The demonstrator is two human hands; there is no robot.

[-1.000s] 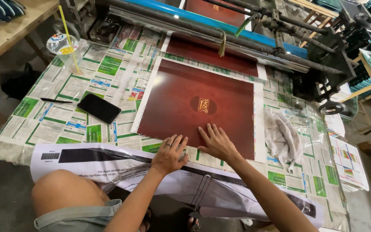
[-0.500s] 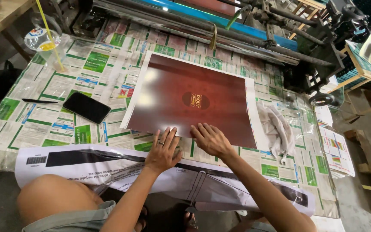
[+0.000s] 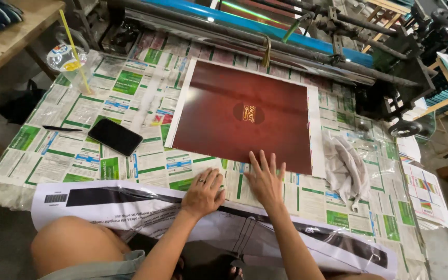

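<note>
- Both hands lie flat and open, side by side, gripping nothing.
- Right hand [image 3: 265, 181] has its fingertips on the near edge of the red sheet [image 3: 245, 116]; left hand [image 3: 202, 193] rests on the table [image 3: 79, 161] just short of it.
- The sheet lies flat, apparently squared.
- Left of the hands: phone [image 3: 115, 136], then cup [image 3: 68, 59].
- Right: cloth [image 3: 344, 166].

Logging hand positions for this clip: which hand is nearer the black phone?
Left. The left hand lies flat on the printed table cover, to the right of the phone and nearer the person. The right hand is farther right, fingertips at the red sheet's near edge.
</note>
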